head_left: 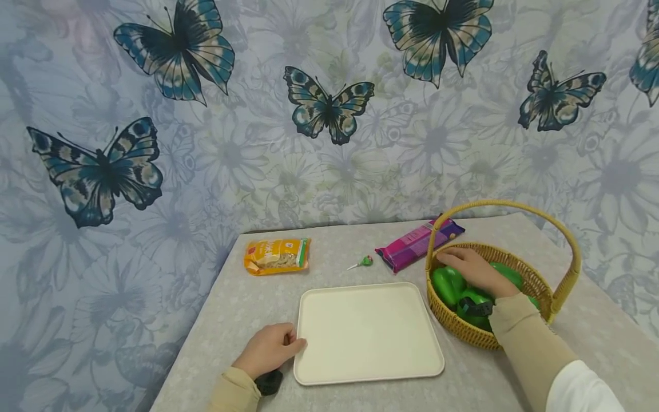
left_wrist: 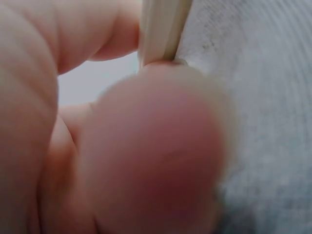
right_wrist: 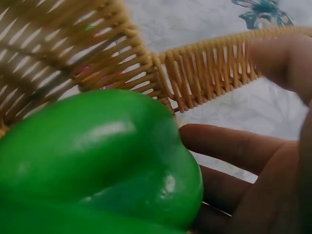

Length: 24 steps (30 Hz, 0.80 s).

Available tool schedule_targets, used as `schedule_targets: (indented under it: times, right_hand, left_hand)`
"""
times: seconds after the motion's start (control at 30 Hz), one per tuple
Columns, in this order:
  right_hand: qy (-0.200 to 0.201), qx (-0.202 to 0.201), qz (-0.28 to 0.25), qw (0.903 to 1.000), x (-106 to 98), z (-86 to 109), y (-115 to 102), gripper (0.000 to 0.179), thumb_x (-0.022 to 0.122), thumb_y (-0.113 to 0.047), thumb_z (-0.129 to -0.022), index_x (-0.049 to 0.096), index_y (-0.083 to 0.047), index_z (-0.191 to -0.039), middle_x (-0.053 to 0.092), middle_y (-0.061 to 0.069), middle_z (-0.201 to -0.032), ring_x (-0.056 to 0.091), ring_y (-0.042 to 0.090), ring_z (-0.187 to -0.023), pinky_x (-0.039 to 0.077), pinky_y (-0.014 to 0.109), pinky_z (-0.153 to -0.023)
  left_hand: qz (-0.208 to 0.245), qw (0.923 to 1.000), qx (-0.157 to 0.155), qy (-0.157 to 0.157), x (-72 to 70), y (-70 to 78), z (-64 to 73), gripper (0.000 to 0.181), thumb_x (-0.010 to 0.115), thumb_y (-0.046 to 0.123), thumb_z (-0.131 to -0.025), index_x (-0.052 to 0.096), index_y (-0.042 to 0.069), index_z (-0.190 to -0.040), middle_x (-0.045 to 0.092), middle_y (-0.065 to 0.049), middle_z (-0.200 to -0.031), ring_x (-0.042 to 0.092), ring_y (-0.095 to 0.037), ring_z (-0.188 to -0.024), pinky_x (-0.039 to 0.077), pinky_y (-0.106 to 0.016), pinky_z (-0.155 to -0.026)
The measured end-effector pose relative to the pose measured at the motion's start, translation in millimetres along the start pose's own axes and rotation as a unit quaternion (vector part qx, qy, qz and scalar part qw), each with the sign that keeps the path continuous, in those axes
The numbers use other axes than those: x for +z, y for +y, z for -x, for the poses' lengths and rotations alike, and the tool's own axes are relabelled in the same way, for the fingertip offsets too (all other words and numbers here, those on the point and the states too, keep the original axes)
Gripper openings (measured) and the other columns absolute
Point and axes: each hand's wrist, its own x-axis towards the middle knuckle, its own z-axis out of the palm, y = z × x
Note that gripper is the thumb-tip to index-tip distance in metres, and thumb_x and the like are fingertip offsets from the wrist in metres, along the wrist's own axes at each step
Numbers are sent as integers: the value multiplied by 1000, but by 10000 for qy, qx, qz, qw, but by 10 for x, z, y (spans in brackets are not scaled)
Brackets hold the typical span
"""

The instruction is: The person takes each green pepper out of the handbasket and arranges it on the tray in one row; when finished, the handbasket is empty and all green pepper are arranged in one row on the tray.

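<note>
My left hand [head_left: 269, 349] pinches the left edge of a cream rectangular tray [head_left: 366, 333] lying flat on the table. Close up in the left wrist view, the blurred thumb covers part of the tray's edge [left_wrist: 163, 29]. On the right, my right hand [head_left: 475, 270] reaches under the handle of a yellow wicker basket [head_left: 463, 335] that holds several glossy green bell peppers [head_left: 447, 286]. Its fingers [right_wrist: 229, 146] lie extended against the end of one pepper [right_wrist: 107, 146], while the thumb stands apart near the basket handle in the right wrist view.
Behind the tray lie an orange food packet [head_left: 278, 256], a small green-wrapped lollipop [head_left: 366, 261] and a pink-purple packet [head_left: 412, 247] partly behind the basket handle. A butterfly-patterned wall [head_left: 329, 183] stands along the table's back edge.
</note>
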Motion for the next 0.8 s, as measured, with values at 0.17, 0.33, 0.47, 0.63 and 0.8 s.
schedule_targets:
  times: [0.17,0.33,0.47,0.63,0.8]
  right_hand:
    - [-206,13,525,9984,65,-7,75,54,54,-51,-105,62,-8,-137,61,19,-140,55,44,-130,46,61,-101]
    - [-367,81,1189,9922,67,-18,99,59,58,-49,-103,58,-4,-142,54,27,-146,49,51,-134,44,62,-102]
    - [-406,51,1362,9898,59,-32,74,56,57,-44,-104,58,-2,-141,54,28,-145,49,52,-134,43,63,-103]
    - [-263,-36,1365,9903,51,-32,63,45,54,-32,-106,61,-2,-138,58,28,-141,52,51,-130,45,61,-101]
    - [36,-209,1285,9915,57,-3,74,38,58,-28,-104,65,-5,-133,61,25,-137,54,50,-129,45,62,-100]
  left_hand:
    - [-41,10000,-49,-4,3,18,-2,36,70,47,-95,56,22,-74,50,10,-59,46,-8,-51,35,-26,-50]
    - [-46,10000,-80,16,27,6,-4,36,70,49,-95,56,22,-74,50,10,-59,46,-8,-51,35,-26,-50]
    - [-35,9999,-73,60,28,-14,-4,37,70,49,-95,56,23,-73,50,10,-58,46,-8,-50,35,-26,-49]
    - [-41,9999,-41,104,34,-24,-9,37,70,49,-95,56,23,-73,50,11,-58,46,-7,-50,35,-26,-49]
    - [-71,9999,-23,105,35,-20,-15,37,70,50,-94,56,23,-73,50,11,-59,45,-7,-52,35,-26,-50]
